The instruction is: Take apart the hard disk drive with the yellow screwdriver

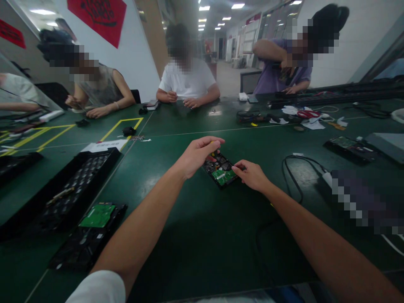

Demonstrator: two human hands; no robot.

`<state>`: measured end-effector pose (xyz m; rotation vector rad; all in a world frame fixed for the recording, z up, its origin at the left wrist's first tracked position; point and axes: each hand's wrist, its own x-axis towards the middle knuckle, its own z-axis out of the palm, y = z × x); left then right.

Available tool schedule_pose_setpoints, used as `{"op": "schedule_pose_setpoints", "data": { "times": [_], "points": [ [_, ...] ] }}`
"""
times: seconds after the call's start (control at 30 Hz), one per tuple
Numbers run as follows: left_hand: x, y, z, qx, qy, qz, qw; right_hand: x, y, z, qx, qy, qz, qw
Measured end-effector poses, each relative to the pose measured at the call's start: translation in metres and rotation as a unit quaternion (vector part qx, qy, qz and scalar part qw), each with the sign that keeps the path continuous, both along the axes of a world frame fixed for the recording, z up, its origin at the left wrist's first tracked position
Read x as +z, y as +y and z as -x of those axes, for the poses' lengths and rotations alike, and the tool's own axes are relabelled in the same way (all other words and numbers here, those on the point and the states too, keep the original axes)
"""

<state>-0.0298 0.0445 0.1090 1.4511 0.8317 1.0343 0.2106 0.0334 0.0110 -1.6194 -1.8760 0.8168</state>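
A hard drive (225, 176) lies on the green table in front of me, its green circuit board facing up. My left hand (202, 153) is over its far left side, fingers closed around a small tool with yellow and dark parts (217, 152). Most of that tool is hidden by the fingers, so its kind is unclear. With thumb and fingertips, my right hand (249, 173) grips the drive's right edge. Another hard drive (94, 216), also board side up, rests to the left beside my left forearm.
A long black tray (72, 185) stands left, with small metal pieces (138, 138) beyond it. To the right are a looped black cable (285, 168), another drive (349, 148) and a grey box (388, 145). Several people sit across the table (176, 198).
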Motion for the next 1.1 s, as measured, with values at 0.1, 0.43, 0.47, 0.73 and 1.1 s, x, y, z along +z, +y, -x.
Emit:
{"op": "schedule_pose_setpoints", "data": {
  "times": [0.1, 0.43, 0.47, 0.73, 1.1],
  "points": [
    [0.0020, -0.0017, -0.0011, -0.011, -0.030, 0.029, 0.999, 0.0004, -0.0007, -0.0001, 0.004, 0.002, -0.001, 1.000],
    [0.0027, -0.0009, -0.0008, -0.009, -0.071, 0.064, 0.995, -0.0028, 0.0002, -0.0004, -0.002, 0.012, 0.001, 1.000],
    [0.0028, -0.0009, -0.0003, -0.013, -0.068, 0.056, 0.996, -0.0030, 0.0004, -0.0006, -0.002, 0.012, 0.001, 1.000],
    [0.0043, 0.0001, 0.0026, -0.023, -0.085, 0.048, 0.995, -0.0047, 0.0004, -0.0010, -0.003, 0.017, 0.001, 1.000],
    [-0.0001, 0.0042, 0.0034, -0.014, -0.070, 0.018, 0.997, -0.0032, 0.0008, -0.0010, 0.001, 0.010, 0.001, 1.000]
  ]
}}
